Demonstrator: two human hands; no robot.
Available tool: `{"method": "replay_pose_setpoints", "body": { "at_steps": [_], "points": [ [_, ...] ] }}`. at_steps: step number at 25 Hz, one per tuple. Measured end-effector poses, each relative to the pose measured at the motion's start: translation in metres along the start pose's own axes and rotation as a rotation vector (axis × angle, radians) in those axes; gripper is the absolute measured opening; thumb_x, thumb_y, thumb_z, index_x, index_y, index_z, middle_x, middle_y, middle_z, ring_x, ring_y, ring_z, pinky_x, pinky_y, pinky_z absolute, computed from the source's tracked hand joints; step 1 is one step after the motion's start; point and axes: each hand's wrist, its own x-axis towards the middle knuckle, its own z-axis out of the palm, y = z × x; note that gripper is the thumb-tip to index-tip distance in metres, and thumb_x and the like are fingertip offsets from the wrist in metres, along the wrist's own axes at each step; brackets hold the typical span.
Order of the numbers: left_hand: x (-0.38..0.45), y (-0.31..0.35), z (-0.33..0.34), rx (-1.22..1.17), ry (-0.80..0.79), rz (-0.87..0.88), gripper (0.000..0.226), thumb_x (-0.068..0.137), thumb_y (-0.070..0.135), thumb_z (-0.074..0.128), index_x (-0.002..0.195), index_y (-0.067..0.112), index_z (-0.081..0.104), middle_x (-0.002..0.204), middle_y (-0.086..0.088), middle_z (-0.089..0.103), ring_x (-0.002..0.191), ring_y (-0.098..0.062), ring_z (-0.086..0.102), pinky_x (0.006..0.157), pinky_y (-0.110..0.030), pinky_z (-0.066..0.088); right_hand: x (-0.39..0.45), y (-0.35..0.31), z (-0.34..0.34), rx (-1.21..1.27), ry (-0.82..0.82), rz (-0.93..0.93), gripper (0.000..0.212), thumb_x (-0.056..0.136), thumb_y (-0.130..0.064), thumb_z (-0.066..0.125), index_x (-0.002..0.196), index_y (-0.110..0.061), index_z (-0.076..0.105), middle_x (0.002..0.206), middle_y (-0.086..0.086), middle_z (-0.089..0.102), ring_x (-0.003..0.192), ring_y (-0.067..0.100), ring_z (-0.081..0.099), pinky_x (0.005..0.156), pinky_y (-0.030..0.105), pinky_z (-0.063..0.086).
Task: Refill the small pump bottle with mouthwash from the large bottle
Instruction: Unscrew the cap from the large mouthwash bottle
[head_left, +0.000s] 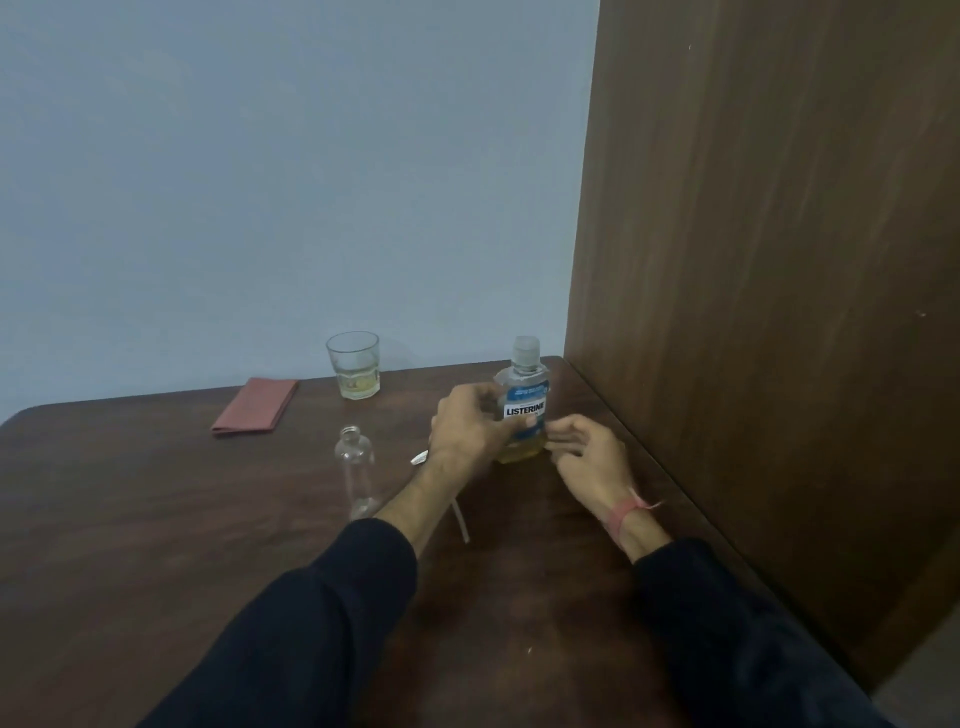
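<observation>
The large mouthwash bottle (523, 400) stands upright near the table's far right corner, capped, with yellow liquid low in it and a blue-and-white label. My left hand (470, 423) wraps around its left side. My right hand (587, 452) hovers by the bottle's lower right with fingers apart, touching or nearly touching it. The small clear bottle (356, 470) stands uncapped and looks empty, left of my left forearm. Its pump's white tube (461, 522) lies on the table, with the pump head partly hidden under my left wrist.
A glass (354, 365) with a little yellow liquid stands at the back of the brown wooden table (156, 519). A folded red cloth (254, 405) lies to its left. A tall wooden panel (769, 260) borders the table's right edge.
</observation>
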Motion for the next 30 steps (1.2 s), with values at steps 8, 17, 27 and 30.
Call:
{"method": "replay_pose_setpoints", "body": {
  "at_steps": [8,17,27,30],
  "points": [
    [-0.056,0.000,-0.002,0.030,-0.038,0.084,0.057,0.091,0.036,0.097,0.141,0.018,0.078,0.134,-0.002,0.083,0.118,-0.016,0.080,0.104,-0.040,0.067,-0.051,-0.037,0.002,0.338,0.314,-0.266,0.018,0.104,-0.031,0.073,0.122,-0.028,0.078,0.118,-0.014,0.079,0.112,0.002,0.074,0.089,0.020,0.061],
    [-0.057,-0.016,-0.011,0.139,0.007,0.144,0.052,0.095,0.043,0.092,0.140,0.026,0.074,0.126,0.009,0.084,0.110,-0.008,0.078,0.096,-0.032,0.064,-0.021,-0.074,0.022,0.713,0.082,-0.183,0.040,0.078,-0.027,0.095,0.114,-0.017,0.081,0.123,0.003,0.081,0.115,0.026,0.078,0.086,0.039,0.067],
    [-0.058,-0.023,-0.010,0.137,0.035,0.214,0.049,0.093,0.051,0.092,0.137,0.034,0.077,0.124,0.016,0.084,0.101,0.001,0.079,0.093,-0.031,0.064,-0.017,-0.065,0.017,0.885,-0.118,-0.157,0.034,0.100,-0.022,0.076,0.133,-0.017,0.072,0.133,0.007,0.077,0.116,0.019,0.077,0.083,0.030,0.065],
    [-0.062,-0.026,-0.006,0.113,0.069,0.209,0.054,0.093,0.053,0.091,0.142,0.036,0.075,0.125,0.017,0.084,0.104,0.000,0.081,0.095,-0.031,0.064,-0.019,-0.067,0.018,0.872,-0.114,-0.120,0.026,0.103,-0.021,0.071,0.128,-0.014,0.071,0.127,0.006,0.079,0.108,0.020,0.079,0.079,0.030,0.065]
  ]
}}
